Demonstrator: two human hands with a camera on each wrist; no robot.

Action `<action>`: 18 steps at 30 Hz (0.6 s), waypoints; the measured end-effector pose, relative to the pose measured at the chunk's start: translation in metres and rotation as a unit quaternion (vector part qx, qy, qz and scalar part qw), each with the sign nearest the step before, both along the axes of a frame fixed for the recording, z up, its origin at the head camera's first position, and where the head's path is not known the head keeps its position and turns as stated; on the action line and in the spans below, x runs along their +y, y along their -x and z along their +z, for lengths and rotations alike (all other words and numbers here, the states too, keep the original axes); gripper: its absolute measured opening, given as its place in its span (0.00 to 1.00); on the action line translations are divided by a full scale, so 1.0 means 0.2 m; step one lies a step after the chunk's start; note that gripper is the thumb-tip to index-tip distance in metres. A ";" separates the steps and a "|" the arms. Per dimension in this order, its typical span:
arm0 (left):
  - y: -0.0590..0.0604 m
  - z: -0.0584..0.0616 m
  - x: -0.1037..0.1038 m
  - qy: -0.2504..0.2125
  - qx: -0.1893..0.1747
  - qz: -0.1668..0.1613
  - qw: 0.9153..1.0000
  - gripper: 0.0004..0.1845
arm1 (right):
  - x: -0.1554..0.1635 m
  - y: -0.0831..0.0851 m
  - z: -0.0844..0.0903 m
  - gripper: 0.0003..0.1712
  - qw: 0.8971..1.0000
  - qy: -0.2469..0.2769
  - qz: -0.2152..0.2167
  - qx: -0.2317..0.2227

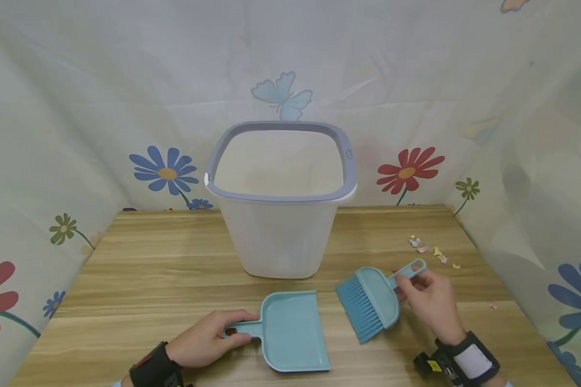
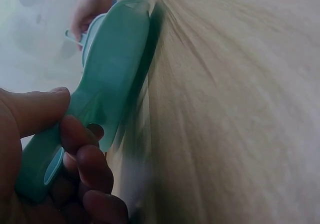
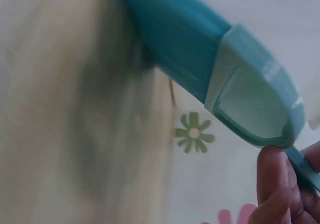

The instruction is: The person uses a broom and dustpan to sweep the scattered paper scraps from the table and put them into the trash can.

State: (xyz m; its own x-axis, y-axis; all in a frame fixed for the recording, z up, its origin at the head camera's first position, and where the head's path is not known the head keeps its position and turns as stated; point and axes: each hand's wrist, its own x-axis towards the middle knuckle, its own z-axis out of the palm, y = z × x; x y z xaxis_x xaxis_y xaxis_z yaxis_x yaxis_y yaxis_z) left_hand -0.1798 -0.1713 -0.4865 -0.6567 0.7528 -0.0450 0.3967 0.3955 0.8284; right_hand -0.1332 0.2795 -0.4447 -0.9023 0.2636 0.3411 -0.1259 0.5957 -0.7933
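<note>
In front of the one white bin (image 1: 281, 215) on the counter (image 1: 150, 263), the left hand (image 1: 205, 339) curls its grip round the handle of one dustpan (image 1: 292, 330). The right hand (image 1: 428, 301) pinches the handle of one brush (image 1: 370, 301), right of the dustpan. Paper scraps (image 1: 428, 250) lie right of the bin, too small to count.

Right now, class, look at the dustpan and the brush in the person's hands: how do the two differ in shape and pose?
The dustpan is a shallow open tray lying flat on the table; the brush has a head of blue bristles, held tilted. The left hand grips the dustpan's handle; the right hand pinches the brush's handle. The brush lies nearer the paper scraps. Both are light blue plastic with handles.
</note>
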 end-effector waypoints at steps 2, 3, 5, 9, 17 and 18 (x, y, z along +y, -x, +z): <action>0.00 0.00 0.00 0.000 -0.002 0.000 1.000 0.21 | 0.02 0.02 0.03 0.09 1.000 -0.010 0.011 0.013; 0.00 0.00 0.00 0.000 -0.004 0.000 1.000 0.21 | 0.03 0.03 0.05 0.09 0.999 -0.017 0.016 0.026; 0.00 0.00 0.00 0.000 -0.005 0.000 1.000 0.21 | 0.06 0.05 0.10 0.08 0.997 -0.044 0.017 0.065; 0.00 -0.01 0.00 -0.002 -0.002 0.000 1.000 0.21 | 0.14 0.12 0.20 0.11 0.975 -0.166 -0.006 0.151; 0.00 -0.02 0.01 -0.010 0.000 0.000 1.000 0.20 | 0.32 0.26 0.27 0.21 0.907 -0.361 -0.037 0.212; -0.01 -0.02 0.01 -0.008 -0.001 0.002 1.000 0.20 | 0.33 0.27 0.26 0.21 0.905 -0.369 -0.039 0.209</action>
